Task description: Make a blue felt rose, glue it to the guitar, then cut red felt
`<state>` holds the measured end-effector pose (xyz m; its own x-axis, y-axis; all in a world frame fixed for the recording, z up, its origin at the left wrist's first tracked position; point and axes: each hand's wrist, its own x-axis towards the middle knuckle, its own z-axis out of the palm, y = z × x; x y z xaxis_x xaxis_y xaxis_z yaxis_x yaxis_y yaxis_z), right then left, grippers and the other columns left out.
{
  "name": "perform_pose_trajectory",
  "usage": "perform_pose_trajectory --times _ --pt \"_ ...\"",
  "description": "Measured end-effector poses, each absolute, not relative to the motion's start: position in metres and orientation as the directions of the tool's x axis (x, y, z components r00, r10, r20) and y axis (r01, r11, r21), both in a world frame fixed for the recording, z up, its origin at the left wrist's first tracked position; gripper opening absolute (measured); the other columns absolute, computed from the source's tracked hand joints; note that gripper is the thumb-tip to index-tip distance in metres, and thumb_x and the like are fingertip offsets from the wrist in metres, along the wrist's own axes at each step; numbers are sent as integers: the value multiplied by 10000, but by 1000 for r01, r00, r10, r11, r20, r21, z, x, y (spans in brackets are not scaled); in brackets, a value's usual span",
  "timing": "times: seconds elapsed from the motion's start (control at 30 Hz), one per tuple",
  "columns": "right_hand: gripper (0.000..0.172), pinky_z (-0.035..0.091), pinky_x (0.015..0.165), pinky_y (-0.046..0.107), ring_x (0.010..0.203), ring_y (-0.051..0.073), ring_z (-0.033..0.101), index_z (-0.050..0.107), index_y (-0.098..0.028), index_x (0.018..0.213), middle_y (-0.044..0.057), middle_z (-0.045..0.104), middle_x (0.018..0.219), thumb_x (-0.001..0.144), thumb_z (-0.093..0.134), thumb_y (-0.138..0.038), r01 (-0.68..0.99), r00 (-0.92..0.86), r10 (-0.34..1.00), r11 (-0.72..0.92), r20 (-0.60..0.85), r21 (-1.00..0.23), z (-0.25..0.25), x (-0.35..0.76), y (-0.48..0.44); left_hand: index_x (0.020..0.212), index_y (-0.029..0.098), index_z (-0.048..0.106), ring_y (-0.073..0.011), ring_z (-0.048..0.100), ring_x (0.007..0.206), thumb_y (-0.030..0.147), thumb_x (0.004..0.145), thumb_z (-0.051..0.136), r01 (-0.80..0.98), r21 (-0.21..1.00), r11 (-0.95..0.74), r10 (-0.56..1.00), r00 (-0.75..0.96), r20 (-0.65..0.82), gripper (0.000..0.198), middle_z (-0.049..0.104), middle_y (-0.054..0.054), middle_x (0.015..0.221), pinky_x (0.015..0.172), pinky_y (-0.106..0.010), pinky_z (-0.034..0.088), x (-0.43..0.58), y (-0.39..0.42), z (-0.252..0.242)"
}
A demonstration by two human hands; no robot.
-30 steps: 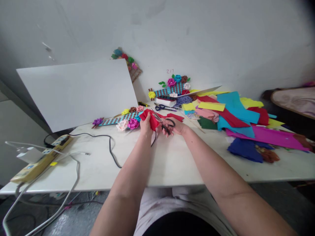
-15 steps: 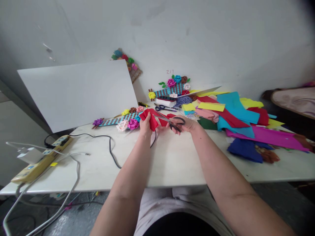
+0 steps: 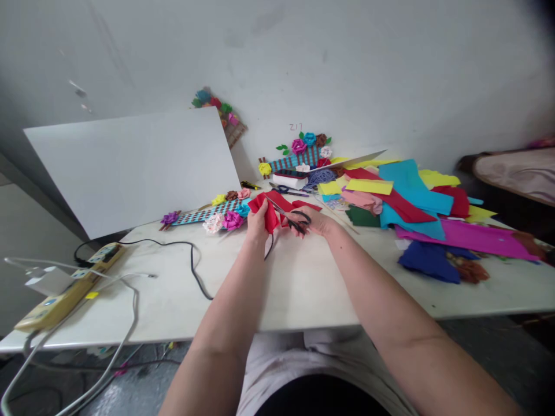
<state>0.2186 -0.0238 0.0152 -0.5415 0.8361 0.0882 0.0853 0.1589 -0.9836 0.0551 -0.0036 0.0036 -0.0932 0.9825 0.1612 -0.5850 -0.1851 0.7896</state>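
Observation:
My left hand (image 3: 257, 225) is closed on a folded piece of red paper (image 3: 267, 210), held just above the white table (image 3: 299, 283). My right hand (image 3: 313, 221) grips black-handled scissors (image 3: 289, 217), fingers through the loops. The blades point up and left into the red paper. A loose red paper strip (image 3: 306, 205) lies just behind the scissors. Both forearms reach forward from the bottom of the view.
A pile of coloured paper sheets (image 3: 416, 208) covers the table's right side. Paper-flower crafts (image 3: 217, 212) and a second pair of scissors (image 3: 286, 189) lie behind my hands. A white board (image 3: 130, 167) leans on the wall. A power strip (image 3: 65, 289) and a black cable (image 3: 193, 263) sit at left.
My right hand moved out to the right with the scissors, then came back left toward the red paper. The left hand stayed put holding the paper. The camera tilted slightly.

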Motion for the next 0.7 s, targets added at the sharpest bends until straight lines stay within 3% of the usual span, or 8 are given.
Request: perform_pose_trajectory --times 0.47,0.7 --pt "529 279 307 181 367 92 530 572 -128 694 24 611 515 706 595 -657 -33 -432 892 133 135 -991 1 195 -23 772 147 581 -120 614 555 281 656 763 -632 752 -185 982 -137 127 254 640 -12 657 586 -239 514 59 -5 7" --pt "504 262 296 170 371 80 516 549 -138 656 7 579 517 706 609 -636 -2 -372 914 172 160 -985 -2 187 -24 795 137 594 -132 619 564 267 652 763 -633 752 -183 983 -132 128 256 641 -23 675 578 -253 515 58 0 1"
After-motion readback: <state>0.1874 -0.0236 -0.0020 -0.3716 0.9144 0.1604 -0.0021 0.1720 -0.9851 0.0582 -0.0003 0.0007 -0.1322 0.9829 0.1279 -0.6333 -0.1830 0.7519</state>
